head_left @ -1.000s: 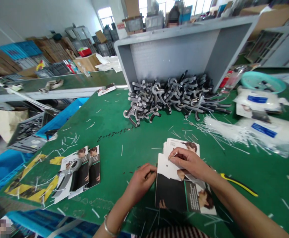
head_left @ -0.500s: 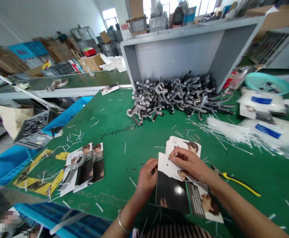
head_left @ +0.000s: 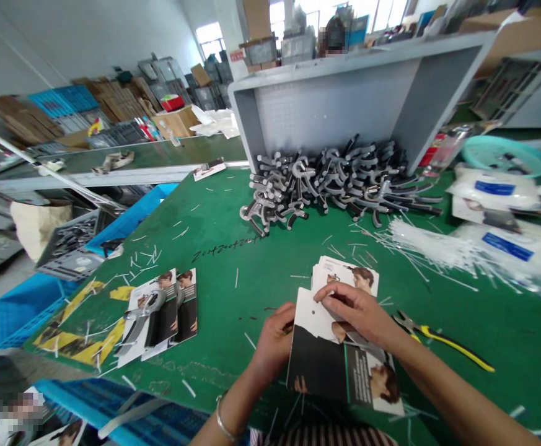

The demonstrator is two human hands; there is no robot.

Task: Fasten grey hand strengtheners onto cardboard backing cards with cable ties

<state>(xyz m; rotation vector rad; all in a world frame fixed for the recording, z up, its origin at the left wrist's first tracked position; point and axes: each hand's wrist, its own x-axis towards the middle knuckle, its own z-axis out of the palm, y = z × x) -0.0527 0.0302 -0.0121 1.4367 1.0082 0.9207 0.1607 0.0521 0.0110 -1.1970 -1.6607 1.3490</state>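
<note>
A printed packaging card [head_left: 326, 365] lies on the green table [head_left: 233, 254] right in front of me, on top of a small stack of like cards [head_left: 344, 272]. My left hand [head_left: 274, 341] grips the card's left edge with curled fingers. My right hand [head_left: 354, 313] rests on the card's white upper part, fingers pinched together near its top. A grey tool part seems to lie under that hand, mostly hidden.
A heap of grey and black hand grippers [head_left: 326, 183] spills from a tipped grey crate [head_left: 344, 93]. White cable ties [head_left: 428, 244] and plastic bags [head_left: 502, 241] lie at right. Yellow-handled cutters [head_left: 442, 341] sit by my right arm. Finished carded grippers [head_left: 158, 316] lie at left.
My left hand has slid right until it holds the card's left edge. My right hand has stayed on the card. The view has shifted slightly.
</note>
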